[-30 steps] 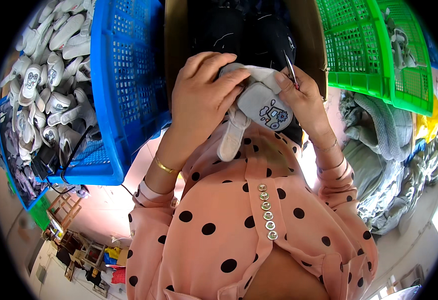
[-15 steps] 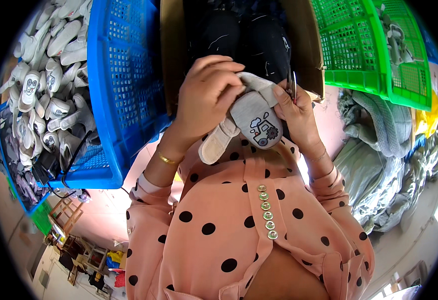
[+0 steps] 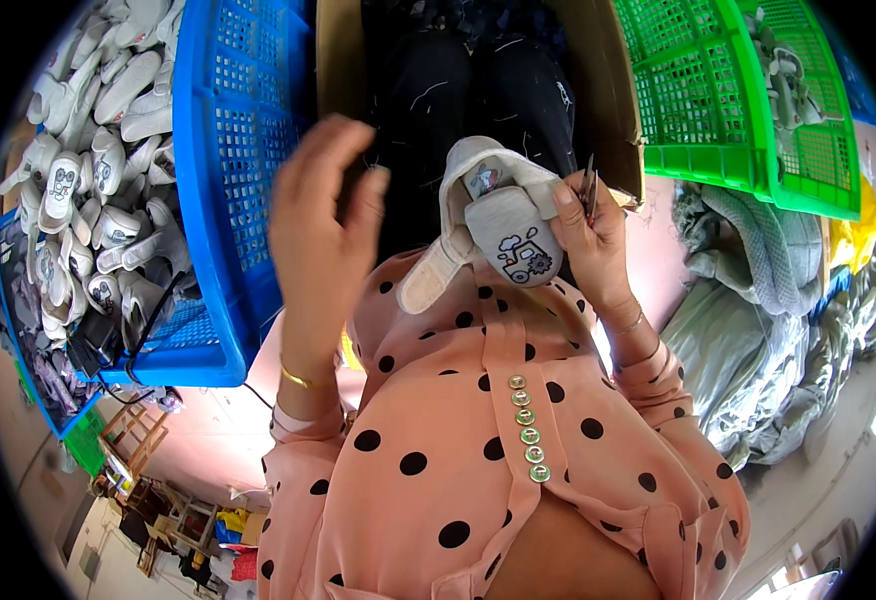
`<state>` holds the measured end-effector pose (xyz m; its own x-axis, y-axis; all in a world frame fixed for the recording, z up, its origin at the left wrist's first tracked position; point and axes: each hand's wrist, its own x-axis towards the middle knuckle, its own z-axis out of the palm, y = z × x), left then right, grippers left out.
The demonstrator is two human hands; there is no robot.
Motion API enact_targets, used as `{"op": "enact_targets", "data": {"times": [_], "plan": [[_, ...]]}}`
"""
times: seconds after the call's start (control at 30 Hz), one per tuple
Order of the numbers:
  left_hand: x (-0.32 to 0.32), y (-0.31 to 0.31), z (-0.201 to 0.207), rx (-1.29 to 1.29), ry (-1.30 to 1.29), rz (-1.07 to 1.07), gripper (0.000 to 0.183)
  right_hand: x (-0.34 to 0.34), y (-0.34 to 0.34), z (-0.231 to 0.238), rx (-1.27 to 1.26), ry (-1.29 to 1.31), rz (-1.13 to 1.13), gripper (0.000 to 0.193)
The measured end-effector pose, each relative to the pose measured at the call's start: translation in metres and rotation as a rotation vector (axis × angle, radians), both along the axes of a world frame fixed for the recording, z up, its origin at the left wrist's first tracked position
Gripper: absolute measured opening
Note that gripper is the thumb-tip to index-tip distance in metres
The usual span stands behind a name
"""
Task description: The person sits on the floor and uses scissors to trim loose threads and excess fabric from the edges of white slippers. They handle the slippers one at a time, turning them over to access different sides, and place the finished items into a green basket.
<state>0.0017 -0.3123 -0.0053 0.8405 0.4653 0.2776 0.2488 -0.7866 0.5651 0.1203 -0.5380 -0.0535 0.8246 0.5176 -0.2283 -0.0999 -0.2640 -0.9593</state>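
Note:
In the middle of the view hangs a small light grey cloth shoe (image 3: 495, 220) with a tractor picture on its toe and a pale strap-like piece sticking out at the lower left. My right hand (image 3: 593, 245) pinches its edge between thumb and fingers. Tucked in that same hand are small dark metal scissors or snips (image 3: 589, 192), blades up, their handles mostly hidden by the fingers. Off to the left, apart from the shoe, my left hand (image 3: 318, 215) is raised beside the blue crate, motion-blurred, its thumb and fingers spread and nothing visible in them.
A tall blue crate (image 3: 208, 340) stands at my left, with a heap of similar grey shoes (image 3: 108, 200) beyond its wall. Ahead, a cardboard box (image 3: 613, 90) surrounds my legs. To the right are green crates (image 3: 708, 165) and piled grey fabric pieces (image 3: 738, 340).
My left hand has let go of the shoe and moved left toward the blue crate. The shoe, still in my right hand, now shows its opening and a printed insole.

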Motion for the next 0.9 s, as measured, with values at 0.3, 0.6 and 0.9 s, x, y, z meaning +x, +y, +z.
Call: {"op": "enact_targets", "data": {"times": [0.3,0.6,0.9], "plan": [[-0.003,-0.072,-0.027,-0.186,0.290,-0.391,0.071,-0.039,-0.005,-0.032,0.061,-0.175,-0.036,0.012],[0.016,-0.072,-0.049,-0.298,0.186,-0.574,0.057,-0.045,-0.018,-0.021,0.091,-0.148,-0.157,0.011],[0.033,-0.078,-0.048,-0.238,0.349,-0.788,0.043,-0.047,-0.022,-0.021,0.054,-0.220,-0.066,0.012]]}}
